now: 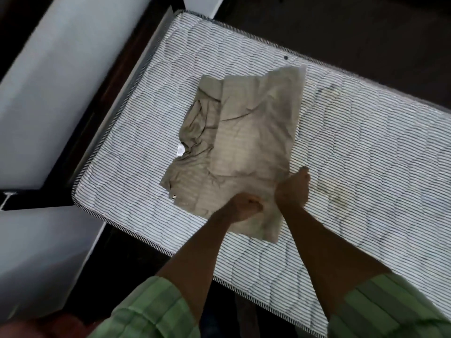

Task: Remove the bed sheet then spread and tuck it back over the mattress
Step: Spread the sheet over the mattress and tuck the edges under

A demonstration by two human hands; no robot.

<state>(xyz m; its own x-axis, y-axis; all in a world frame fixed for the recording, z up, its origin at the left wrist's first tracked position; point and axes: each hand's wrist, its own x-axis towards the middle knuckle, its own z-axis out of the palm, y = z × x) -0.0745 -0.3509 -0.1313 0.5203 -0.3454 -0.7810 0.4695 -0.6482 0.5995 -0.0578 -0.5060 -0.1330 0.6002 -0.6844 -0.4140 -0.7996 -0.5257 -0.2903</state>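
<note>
Head view looks down on a bare striped mattress [353, 147] with the bed sheet [244, 132] lying folded in a rough, creased bundle on its middle, nearer the left end than the right. Both hands are at the bundle's near edge. The left hand [244, 206] is curled, its fingers bunching a fold of the cloth. The right hand [292, 189] rests at the near right corner, its fingers partly hidden under or against the cloth, so whether it grips or only presses I cannot tell.

The sheet is off the mattress and not yet spread. The main risk, as I judge it, is opening the bundle from the wrong edge: the layers are uneven and the left side is crumpled, so a pull could drag the whole pile, twist it, or throw it out crooked, leaving one side short for tucking. A loose corner could also slip off the near edge toward the dark floor [341, 32].

No containers are in view.
</note>
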